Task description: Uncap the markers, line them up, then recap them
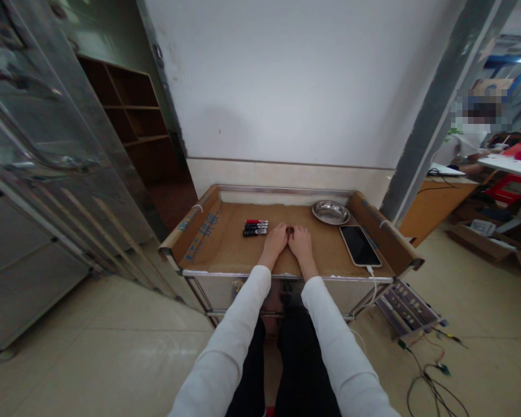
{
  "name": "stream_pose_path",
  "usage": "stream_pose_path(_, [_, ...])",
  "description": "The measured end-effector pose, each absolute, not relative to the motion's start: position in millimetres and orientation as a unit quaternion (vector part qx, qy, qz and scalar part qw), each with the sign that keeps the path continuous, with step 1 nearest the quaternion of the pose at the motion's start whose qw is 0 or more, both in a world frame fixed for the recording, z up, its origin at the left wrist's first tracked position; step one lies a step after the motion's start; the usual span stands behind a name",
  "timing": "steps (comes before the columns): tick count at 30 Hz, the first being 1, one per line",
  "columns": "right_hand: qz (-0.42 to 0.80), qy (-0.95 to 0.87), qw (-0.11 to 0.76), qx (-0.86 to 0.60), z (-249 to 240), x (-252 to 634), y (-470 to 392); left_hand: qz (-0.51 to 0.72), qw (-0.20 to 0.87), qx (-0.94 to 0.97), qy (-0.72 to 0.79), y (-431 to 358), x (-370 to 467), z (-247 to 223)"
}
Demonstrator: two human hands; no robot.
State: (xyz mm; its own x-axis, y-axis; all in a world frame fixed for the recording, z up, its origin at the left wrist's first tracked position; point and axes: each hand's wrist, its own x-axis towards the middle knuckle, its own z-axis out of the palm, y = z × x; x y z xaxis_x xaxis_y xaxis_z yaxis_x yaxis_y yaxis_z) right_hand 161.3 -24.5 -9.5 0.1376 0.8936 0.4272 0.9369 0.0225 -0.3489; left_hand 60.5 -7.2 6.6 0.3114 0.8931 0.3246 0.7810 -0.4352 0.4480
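My left hand [278,238] and my right hand [301,240] rest side by side on the cardboard lining [238,252] of a cart top, near its middle. Both are palm down with the fingers drawn together and curled. Whatever the fingers may hold is hidden beneath them; a small dark patch shows between the hands. Just left of my left hand lie several markers in a row: a red one [256,222] at the back, and black ones [254,233] nearer me. Beyond my right hand sits a round metal bowl [330,212]. A phone [359,246] lies to its front right, with a white cable plugged in.
Cardboard side walls [384,231] rise at both ends of the cart. A white wall [286,81] stands behind. To the left is a metal door [69,139] with a handle. An electrical box [410,310] with loose cables lies on the floor at right, and a person sits far right.
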Motion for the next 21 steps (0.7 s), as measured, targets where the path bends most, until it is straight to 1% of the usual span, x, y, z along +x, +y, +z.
stream_pose_path(11, [-0.035, -0.659, 0.267, -0.702, -9, 162, -24, 0.277, 0.104, 0.804, 0.515, -6, 60, 5])
stream_pose_path(13, [-0.037, -0.658, 0.269, -0.702, -10, 162, -24, 0.273, 0.083, 0.803, 0.523, -8, 61, 6])
stream_pose_path(16, [-0.036, -0.659, 0.276, -0.699, -10, 162, -24, 0.277, 0.019, 0.782, 0.558, -12, 60, 10])
stream_pose_path(19, [-0.03, -0.66, 0.283, -0.695, -10, 162, -25, 0.31, -0.043, 0.725, 0.614, -16, 58, 13])
stream_pose_path(21, [-0.026, -0.66, 0.283, -0.695, -9, 162, -26, 0.33, -0.06, 0.68, 0.652, -18, 56, 14])
